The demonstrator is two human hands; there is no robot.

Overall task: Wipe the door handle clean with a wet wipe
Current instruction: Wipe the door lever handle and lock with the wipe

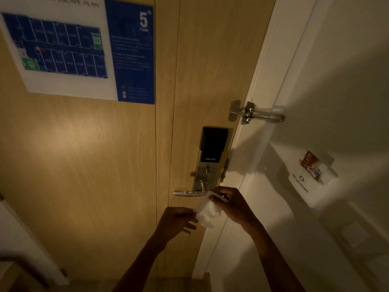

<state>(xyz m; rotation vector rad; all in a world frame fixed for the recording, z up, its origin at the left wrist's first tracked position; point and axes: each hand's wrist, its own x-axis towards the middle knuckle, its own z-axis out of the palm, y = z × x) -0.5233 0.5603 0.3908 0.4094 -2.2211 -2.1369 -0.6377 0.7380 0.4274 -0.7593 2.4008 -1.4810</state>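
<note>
A silver lever door handle [188, 193] sticks out to the left from the smart lock plate [211, 157] on the wooden door [84, 165]. Just below and right of the handle, a white wet wipe [207, 212] hangs crumpled between both hands. My left hand [176, 221] pinches its lower left edge. My right hand [232, 204] grips its upper end, close to the base of the handle. The wipe is not touching the handle.
A metal swing guard latch [255, 114] bridges the door and the white frame [265, 81] above the lock. A key card holder [311, 178] with a card is mounted on the white wall at right. A fire escape plan [77, 49] is fixed on the upper door.
</note>
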